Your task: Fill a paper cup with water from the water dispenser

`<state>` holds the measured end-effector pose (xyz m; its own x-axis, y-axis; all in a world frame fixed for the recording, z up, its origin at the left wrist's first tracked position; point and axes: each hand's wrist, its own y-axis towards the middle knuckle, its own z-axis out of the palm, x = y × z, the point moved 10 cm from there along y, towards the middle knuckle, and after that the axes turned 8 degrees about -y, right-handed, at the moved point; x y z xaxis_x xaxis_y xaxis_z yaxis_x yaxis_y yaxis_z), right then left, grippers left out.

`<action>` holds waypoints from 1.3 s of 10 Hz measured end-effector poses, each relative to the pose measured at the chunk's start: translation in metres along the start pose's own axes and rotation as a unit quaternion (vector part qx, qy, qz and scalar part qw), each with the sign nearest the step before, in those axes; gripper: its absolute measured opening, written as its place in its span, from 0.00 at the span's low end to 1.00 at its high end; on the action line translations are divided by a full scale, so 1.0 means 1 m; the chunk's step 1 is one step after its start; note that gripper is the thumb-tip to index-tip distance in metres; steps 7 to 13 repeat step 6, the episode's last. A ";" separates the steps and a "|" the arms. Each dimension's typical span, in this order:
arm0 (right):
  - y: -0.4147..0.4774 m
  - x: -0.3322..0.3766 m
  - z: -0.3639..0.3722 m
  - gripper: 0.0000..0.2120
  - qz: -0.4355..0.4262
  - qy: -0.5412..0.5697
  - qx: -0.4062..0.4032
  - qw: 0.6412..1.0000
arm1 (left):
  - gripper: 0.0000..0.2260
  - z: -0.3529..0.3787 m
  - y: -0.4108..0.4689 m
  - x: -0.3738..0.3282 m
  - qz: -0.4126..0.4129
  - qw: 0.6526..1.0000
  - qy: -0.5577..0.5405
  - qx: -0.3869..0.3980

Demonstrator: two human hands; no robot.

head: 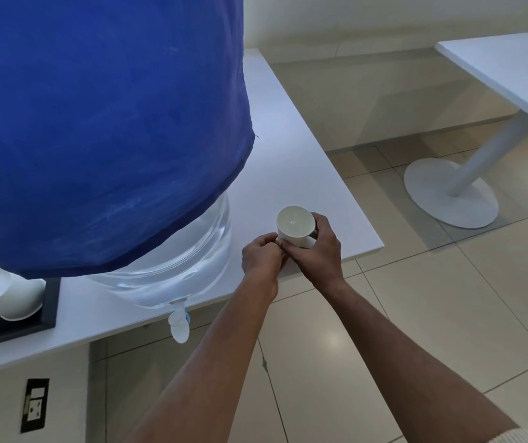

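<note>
A white paper cup (294, 223) is held over the white counter (320, 199), its open mouth tilted toward me; a small glint shows inside. My right hand (315, 251) wraps around its side and base. My left hand (261, 257) touches the cup's lower left edge with its fingertips. The water dispenser, a clear bottle (173, 260) under a blue cloth cover (96, 123), stands to the left. Its white tap (179, 322) juts over the counter's front edge, well below and left of the cup.
A dark tray (50, 310) at the far left holds several white paper cups lying on their sides. A white pedestal table (512, 68) stands at the right on the tiled floor. A wall socket (35, 406) sits under the counter.
</note>
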<state>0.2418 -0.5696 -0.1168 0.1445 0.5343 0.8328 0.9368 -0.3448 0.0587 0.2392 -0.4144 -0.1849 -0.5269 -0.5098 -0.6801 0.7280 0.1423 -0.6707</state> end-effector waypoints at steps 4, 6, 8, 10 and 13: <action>-0.009 -0.015 0.001 0.24 0.023 -0.011 0.018 1.000 | 0.17 -0.001 -0.010 -0.002 0.001 1.000 -0.002 0.011; -0.032 -0.025 -0.018 0.34 0.080 0.061 0.031 0.994 | 0.20 -0.018 -0.034 -0.014 0.007 0.998 0.065 0.005; -0.032 -0.025 -0.018 0.34 0.080 0.061 0.031 0.994 | 0.20 -0.018 -0.034 -0.014 0.007 0.998 0.065 0.005; -0.032 -0.025 -0.018 0.34 0.080 0.061 0.031 0.994 | 0.20 -0.018 -0.034 -0.014 0.007 0.998 0.065 0.005; -0.032 -0.025 -0.018 0.34 0.080 0.061 0.031 0.994 | 0.20 -0.018 -0.034 -0.014 0.007 0.998 0.065 0.005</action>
